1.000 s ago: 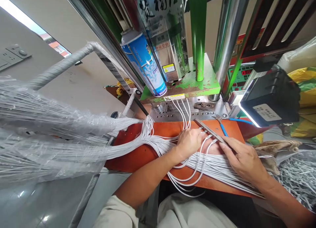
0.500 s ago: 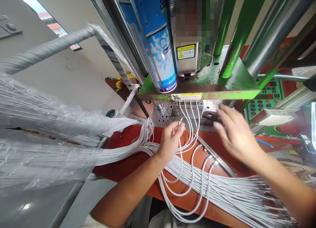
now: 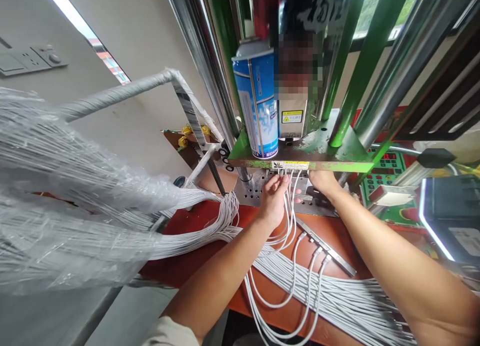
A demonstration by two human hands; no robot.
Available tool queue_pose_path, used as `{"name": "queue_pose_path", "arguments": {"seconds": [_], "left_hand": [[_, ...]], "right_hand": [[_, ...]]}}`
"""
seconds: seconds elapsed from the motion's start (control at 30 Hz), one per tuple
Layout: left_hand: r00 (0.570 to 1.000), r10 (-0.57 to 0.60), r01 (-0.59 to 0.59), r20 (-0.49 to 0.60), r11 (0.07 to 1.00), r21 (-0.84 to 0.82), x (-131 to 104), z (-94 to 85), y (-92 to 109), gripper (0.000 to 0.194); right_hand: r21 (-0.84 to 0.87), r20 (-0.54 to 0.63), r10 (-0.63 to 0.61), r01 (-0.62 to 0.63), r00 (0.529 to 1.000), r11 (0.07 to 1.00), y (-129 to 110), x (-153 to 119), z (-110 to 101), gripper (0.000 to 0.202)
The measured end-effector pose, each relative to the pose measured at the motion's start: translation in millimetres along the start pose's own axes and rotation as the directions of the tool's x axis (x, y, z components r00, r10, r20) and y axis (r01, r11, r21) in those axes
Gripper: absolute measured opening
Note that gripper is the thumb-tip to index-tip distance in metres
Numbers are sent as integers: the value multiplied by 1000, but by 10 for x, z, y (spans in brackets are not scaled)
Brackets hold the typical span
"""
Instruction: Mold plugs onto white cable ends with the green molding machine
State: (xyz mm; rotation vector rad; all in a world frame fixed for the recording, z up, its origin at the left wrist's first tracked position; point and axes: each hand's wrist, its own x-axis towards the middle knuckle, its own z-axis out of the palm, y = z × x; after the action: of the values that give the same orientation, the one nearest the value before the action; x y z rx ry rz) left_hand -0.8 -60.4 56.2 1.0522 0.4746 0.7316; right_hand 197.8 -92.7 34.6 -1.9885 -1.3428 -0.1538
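Several white cables (image 3: pixel 292 206) run up from the red table (image 3: pixel 247 217) to the metal block beneath the green press plate (image 3: pixel 337 167). My left hand (image 3: pixel 275 198) is at their left side, its fingers closed round a white cable just under the plate's front edge. My right hand (image 3: pixel 318 180) reaches beneath the plate at the right of the cables; most of its fingers are hidden, with a few fingertips showing beside the cables. On the table, a metal bar fixture (image 3: pixel 330 248) lies slanted with white cable ends set along it.
A blue spray can (image 3: pixel 258 106) stands on the press plate between steel posts. Plastic-wrapped cable bundles (image 3: pixel 93 181) fill the left side. A green control panel (image 3: pixel 388 168) and a dark lamp-like device (image 3: pixel 453 216) are at the right.
My left hand has moved up with its cable to the block under the plate. My right hand has moved left and in under the plate. The camera view has tilted upward.
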Motion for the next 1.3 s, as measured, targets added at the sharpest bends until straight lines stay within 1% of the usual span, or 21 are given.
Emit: {"name": "queue_pose_path", "arguments": {"seconds": [0.07,0.13,0.27,0.33,0.4,0.47,0.57,0.67,0.77,0.87,0.97,1.0,1.03,1.07,1.1,1.13,1.17,1.2,1.23,1.27,1.3], "left_hand": [[998,-2,3,56,1000,-15,-78,-33,68,44],[995,-28,31,99,999,-29,-222,-69,119,46],[978,-116,123,172,992,-30,-665,-100,98,42],[988,-92,94,127,995,-13,-897,-73,26,42],[998,-49,48,44,999,13,-1109,-20,-44,44],[999,-43,42,17,998,43,-1297,33,-69,46],[995,-35,23,97,992,125,-1528,57,17,45],[978,27,-73,206,974,217,-1680,-1,180,44],[954,72,-163,290,939,303,-1753,-88,302,43],[916,117,-273,383,883,382,-1762,-155,367,39],[856,109,-359,505,828,430,-1744,-172,439,31],[836,98,-380,539,812,443,-1742,-165,470,28],[818,94,-405,568,795,451,-1747,-155,503,27],[798,100,-435,594,778,453,-1757,-146,537,26],[778,112,-470,618,756,455,-1770,-142,572,25],[755,132,-515,642,725,457,-1778,-149,607,24],[733,172,-572,658,680,459,-1773,-173,643,22],[718,254,-637,648,615,465,-1742,-216,681,20],[704,378,-698,602,527,485,-1676,-284,724,18],[671,543,-738,506,422,526,-1567,-378,775,17],[607,707,-734,363,322,598,-1415,-498,834,18]], "right_hand": [[-6,-23,19,-19,1000,1000,-66,-126,-94,28],[-14,-46,30,-30,999,999,-148,-330,-195,30],[-50,-57,56,-59,997,997,-359,-909,-315,29],[-87,-63,94,-99,994,991,-460,-1183,-315,27],[-127,-84,149,-159,985,979,-521,-1381,-299,25],[-152,-99,212,-226,972,962,-519,-1502,-298,26],[-138,-72,283,-291,956,947,-412,-1613,-354,26],[-64,9,277,-276,961,959,-289,-1741,-433,25],[50,75,246,-250,966,967,-255,-1869,-495,28],[224,146,229,-257,962,940,-352,-1921,-576,38],[425,297,166,-286,940,859,-595,-1896,-684,61],[520,373,117,-311,920,795,-697,-1878,-718,65],[624,444,54,-352,895,698,-796,-1858,-751,64],[717,488,0,-401,873,571,-882,-1839,-785,61],[781,499,-15,-442,866,441,-943,-1827,-821,56],[818,489,24,-468,872,336,-968,-1826,-866,53],[832,465,115,-478,878,283,-947,-1845,-924,50],[827,425,235,-480,874,291,-877,-1891,-999,47],[812,371,357,-486,858,324,-758,-1967,-1092,45],[785,321,458,-503,829,361,-596,-2076,-1203,43],[762,267,533,-514,803,393,-402,-2214,-1329,41]]}}
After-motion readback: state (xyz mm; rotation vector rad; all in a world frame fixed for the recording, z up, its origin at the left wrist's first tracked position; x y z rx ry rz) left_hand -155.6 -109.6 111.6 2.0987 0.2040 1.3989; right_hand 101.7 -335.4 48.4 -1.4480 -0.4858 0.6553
